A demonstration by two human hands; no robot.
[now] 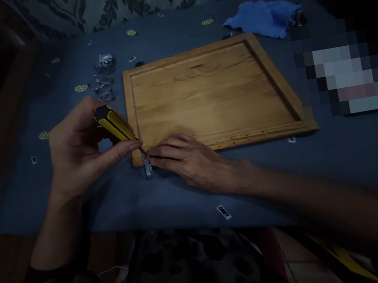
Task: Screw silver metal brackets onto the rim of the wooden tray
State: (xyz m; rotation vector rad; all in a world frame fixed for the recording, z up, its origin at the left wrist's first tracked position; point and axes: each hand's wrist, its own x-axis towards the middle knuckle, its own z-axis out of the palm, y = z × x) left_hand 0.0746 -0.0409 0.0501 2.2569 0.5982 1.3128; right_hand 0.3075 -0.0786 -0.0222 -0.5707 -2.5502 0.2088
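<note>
My left hand [80,152] is wrapped round a screwdriver [113,122] with a black and yellow handle. The screwdriver slants down to the right, its tip meeting a small metal hinge [148,168] at the near left corner of a framed wooden panel [195,92]. From the right, the fingertips of my right hand [188,158] pinch at the hinge, while the hand lies along the panel's near edge. Those fingertips partly hide the hinge, and any screw under the tip is too small to make out. Several small holes line the near edge, right of my hand.
Behind the panel's left side lie metal hinges [104,90] and more metal hardware [106,62]. A crumpled blue cloth [264,17] sits at the back right. On the right is a blurred-out pale object [347,71]. Everything rests on a blue patterned cloth cover [190,194].
</note>
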